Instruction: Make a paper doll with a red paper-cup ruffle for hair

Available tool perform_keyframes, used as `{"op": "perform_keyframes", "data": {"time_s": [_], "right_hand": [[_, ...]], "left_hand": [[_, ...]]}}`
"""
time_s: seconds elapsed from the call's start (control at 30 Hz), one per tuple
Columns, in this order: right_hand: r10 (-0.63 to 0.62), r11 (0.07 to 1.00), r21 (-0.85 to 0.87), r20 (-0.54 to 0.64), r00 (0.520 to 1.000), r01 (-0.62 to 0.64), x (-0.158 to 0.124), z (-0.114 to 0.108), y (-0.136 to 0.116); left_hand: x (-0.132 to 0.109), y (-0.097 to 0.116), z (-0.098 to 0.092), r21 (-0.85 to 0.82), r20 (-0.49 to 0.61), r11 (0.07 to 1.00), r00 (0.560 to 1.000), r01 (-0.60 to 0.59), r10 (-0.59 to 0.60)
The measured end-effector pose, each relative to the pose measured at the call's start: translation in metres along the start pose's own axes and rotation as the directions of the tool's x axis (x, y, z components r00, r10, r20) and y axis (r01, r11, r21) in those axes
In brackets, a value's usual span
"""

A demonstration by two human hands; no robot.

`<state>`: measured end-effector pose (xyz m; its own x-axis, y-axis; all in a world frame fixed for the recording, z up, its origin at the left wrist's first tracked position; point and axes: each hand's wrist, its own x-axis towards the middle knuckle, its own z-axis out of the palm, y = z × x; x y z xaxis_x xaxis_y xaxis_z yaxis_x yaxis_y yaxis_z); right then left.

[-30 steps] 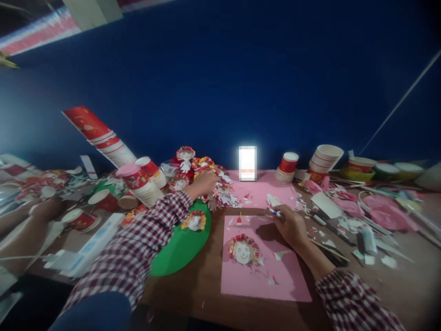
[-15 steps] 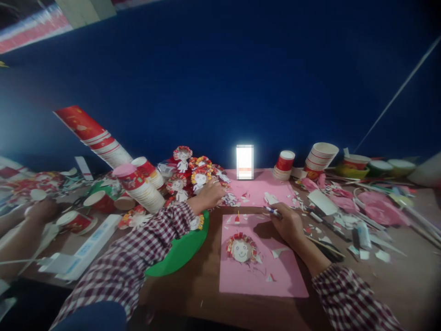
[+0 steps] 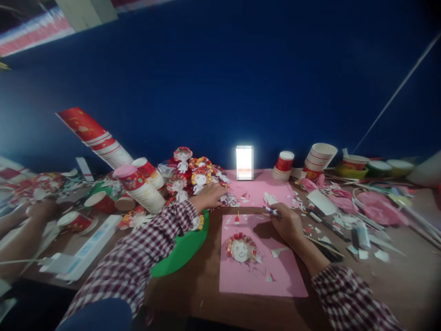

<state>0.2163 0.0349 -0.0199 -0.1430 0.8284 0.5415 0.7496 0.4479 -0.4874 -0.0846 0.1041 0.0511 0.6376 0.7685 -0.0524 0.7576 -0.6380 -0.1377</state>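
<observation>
right hand (image 3: 288,224) pinched a pen (image 3: 270,211), and left hand (image 3: 211,196), grip unclear, risked toppling those piled paper figures (image 3: 200,179) with one careless nudge!

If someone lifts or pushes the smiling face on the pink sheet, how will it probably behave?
The smiling face looks like paper, so it is probably light. Its frilled rim may bend or crush easily. Lying flat, it would likely slide rather than roll.

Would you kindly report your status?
Left fingers at paper figures. Right fingers hold pen. Paper face on near pink sheet; scraps around it.
</observation>
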Motion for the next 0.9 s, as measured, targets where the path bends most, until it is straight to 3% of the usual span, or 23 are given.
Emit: {"op": "perform_keyframes", "data": {"time_s": [0.3,0.47,0.6,0.73,0.9], "right_hand": [[0.002,1.0,0.003,0.022,1.0,-0.002,0.0,0.0,0.002],[0.002,1.0,0.001,0.015,1.0,-0.002,0.0,0.0,0.002],[0.001,1.0,0.005,0.016,1.0,-0.001,-0.001,0.001,0.003],[0.024,0.999,0.036,-0.008,1.0,-0.024,0.0,0.002,0.004],[0.039,0.998,0.048,-0.02,0.999,-0.038,0.0,0.004,0.006]], "left_hand": [[0.003,0.006,-0.002,-0.052,-0.039,0.999,0.999,0.004,-0.006],[0.007,0.004,-0.007,-0.136,-0.137,0.988,0.987,0.07,-0.089],[0.006,0.009,-0.013,-0.217,-0.248,0.967,0.951,0.132,-0.185],[0.0,0.043,-0.012,-0.238,-0.339,0.968,0.928,0.076,-0.156],[-0.004,0.096,0.009,-0.172,-0.336,0.977,0.94,-0.124,0.06]]}}
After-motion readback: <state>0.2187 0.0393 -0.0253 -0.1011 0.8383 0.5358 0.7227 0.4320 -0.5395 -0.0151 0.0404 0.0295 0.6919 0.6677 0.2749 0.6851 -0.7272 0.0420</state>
